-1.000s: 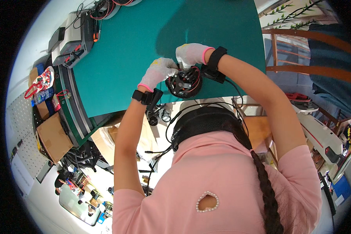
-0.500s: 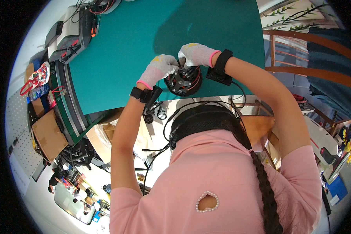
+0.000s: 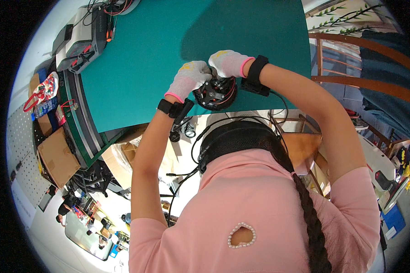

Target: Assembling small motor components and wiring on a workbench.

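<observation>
A broad teal mat [image 3: 168, 54], smooth and matte, covers the workbench and fills the upper middle of the frame; its near edge bends with the lens toward the lower left, where a dark green bench rim [image 3: 79, 132] runs beside it. In the upper left corner sit a grey boxy device [image 3: 79, 38] with cables and a red-handled tool. Further down the left edge lie red-handled scissors [image 3: 34, 98] and a brown cardboard box [image 3: 57, 157], with a white pegboard [image 3: 18, 150] at the far left. At the upper right, wooden rails [image 3: 351, 63] and a dark blue cloth [image 3: 392, 82] close off the room.

The lower half of the frame is taken by the person's pink knit top [image 3: 255, 214], a dark braid [image 3: 310, 214] falling down the back and a black mesh headband [image 3: 241, 139] over the hair.

Just above the head, at the mat's near edge in the centre of the frame, both hands meet on a round black motor-like part [image 3: 214, 93] with red wires and metal spokes. The left hand [image 3: 189, 79], in a white knit glove with pink cuff, curls over its left rim; the right hand [image 3: 228, 63], gloved the same, closes over its top. Both seem pressed onto it, though the fingertips are hidden. A black strap [image 3: 173, 107] with a cable circles each wrist.
</observation>
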Demonstrator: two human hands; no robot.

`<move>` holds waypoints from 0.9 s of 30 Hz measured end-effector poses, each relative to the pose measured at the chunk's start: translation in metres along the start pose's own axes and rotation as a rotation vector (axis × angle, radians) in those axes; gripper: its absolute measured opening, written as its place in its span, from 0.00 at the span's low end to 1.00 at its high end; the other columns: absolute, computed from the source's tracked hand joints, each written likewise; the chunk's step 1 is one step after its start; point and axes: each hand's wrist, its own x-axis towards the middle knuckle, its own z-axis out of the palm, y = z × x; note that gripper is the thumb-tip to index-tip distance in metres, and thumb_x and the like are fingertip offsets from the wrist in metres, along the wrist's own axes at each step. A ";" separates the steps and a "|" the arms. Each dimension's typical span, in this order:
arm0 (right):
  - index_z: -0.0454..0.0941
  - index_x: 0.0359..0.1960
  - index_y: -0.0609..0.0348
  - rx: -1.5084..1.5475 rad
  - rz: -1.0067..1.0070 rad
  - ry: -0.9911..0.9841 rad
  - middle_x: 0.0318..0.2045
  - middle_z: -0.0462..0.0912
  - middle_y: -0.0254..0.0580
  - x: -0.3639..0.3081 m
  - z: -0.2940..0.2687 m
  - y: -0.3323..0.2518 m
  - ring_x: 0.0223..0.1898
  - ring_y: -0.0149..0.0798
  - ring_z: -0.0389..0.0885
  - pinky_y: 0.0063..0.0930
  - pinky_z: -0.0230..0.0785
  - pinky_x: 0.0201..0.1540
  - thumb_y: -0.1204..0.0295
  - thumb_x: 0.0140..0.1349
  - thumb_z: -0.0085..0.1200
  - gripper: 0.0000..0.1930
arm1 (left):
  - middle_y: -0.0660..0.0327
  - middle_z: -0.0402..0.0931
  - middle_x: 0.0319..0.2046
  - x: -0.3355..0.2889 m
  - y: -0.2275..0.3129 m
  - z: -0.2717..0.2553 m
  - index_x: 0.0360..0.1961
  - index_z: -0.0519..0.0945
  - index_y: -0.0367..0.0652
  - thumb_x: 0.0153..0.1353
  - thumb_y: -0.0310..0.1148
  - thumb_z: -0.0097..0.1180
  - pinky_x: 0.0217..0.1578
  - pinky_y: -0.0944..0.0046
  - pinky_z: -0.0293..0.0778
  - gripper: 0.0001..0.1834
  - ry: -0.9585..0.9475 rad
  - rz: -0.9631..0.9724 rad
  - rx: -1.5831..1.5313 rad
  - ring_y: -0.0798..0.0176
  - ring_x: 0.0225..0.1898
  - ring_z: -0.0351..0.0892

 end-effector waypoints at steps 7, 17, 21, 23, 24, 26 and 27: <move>0.70 0.44 0.66 0.010 0.115 -0.032 0.38 0.79 0.54 0.006 0.006 -0.002 0.42 0.53 0.78 0.40 0.71 0.40 0.68 0.43 0.60 0.25 | 0.52 0.78 0.28 0.000 -0.006 -0.012 0.32 0.79 0.39 0.48 0.32 0.55 0.33 0.61 0.70 0.11 -0.103 0.141 -0.109 0.56 0.30 0.77; 0.72 0.45 0.63 0.533 0.163 -0.321 0.34 0.80 0.46 0.011 -0.004 0.022 0.34 0.39 0.80 0.34 0.74 0.29 0.72 0.41 0.59 0.25 | 0.51 0.75 0.33 0.000 0.005 0.000 0.39 0.69 0.39 0.49 0.33 0.59 0.38 0.56 0.70 0.18 0.060 0.079 0.001 0.51 0.39 0.76; 0.74 0.43 0.61 0.416 0.240 -0.279 0.34 0.80 0.46 0.008 -0.009 0.001 0.33 0.39 0.80 0.34 0.74 0.30 0.74 0.41 0.59 0.22 | 0.50 0.76 0.33 -0.001 0.009 -0.003 0.41 0.67 0.38 0.47 0.33 0.61 0.39 0.56 0.70 0.21 0.092 0.077 0.092 0.50 0.39 0.76; 0.75 0.40 0.61 0.446 0.219 -0.277 0.34 0.80 0.46 0.005 -0.015 -0.004 0.34 0.40 0.80 0.35 0.74 0.30 0.74 0.41 0.60 0.20 | 0.51 0.77 0.37 -0.004 0.016 -0.007 0.41 0.68 0.38 0.46 0.31 0.60 0.43 0.56 0.70 0.21 0.047 -0.006 0.108 0.49 0.44 0.75; 0.75 0.40 0.61 0.446 0.219 -0.275 0.34 0.80 0.46 0.005 -0.016 -0.004 0.34 0.40 0.80 0.35 0.74 0.30 0.74 0.41 0.60 0.20 | 0.51 0.77 0.37 -0.003 0.013 -0.006 0.41 0.68 0.38 0.46 0.31 0.60 0.43 0.56 0.70 0.21 0.048 -0.005 0.109 0.49 0.44 0.75; 0.74 0.43 0.59 0.325 0.131 -0.311 0.36 0.80 0.46 0.007 -0.018 -0.003 0.35 0.42 0.80 0.34 0.74 0.30 0.71 0.42 0.61 0.22 | 0.51 0.77 0.37 0.000 0.003 -0.002 0.41 0.68 0.37 0.45 0.31 0.60 0.42 0.56 0.70 0.22 0.067 0.043 0.024 0.49 0.43 0.75; 0.74 0.43 0.59 0.324 0.134 -0.307 0.36 0.80 0.46 0.008 -0.017 0.000 0.35 0.42 0.80 0.34 0.74 0.30 0.71 0.42 0.61 0.22 | 0.51 0.77 0.37 0.001 0.003 -0.001 0.41 0.68 0.37 0.45 0.31 0.60 0.42 0.56 0.70 0.22 0.069 0.048 0.026 0.49 0.43 0.75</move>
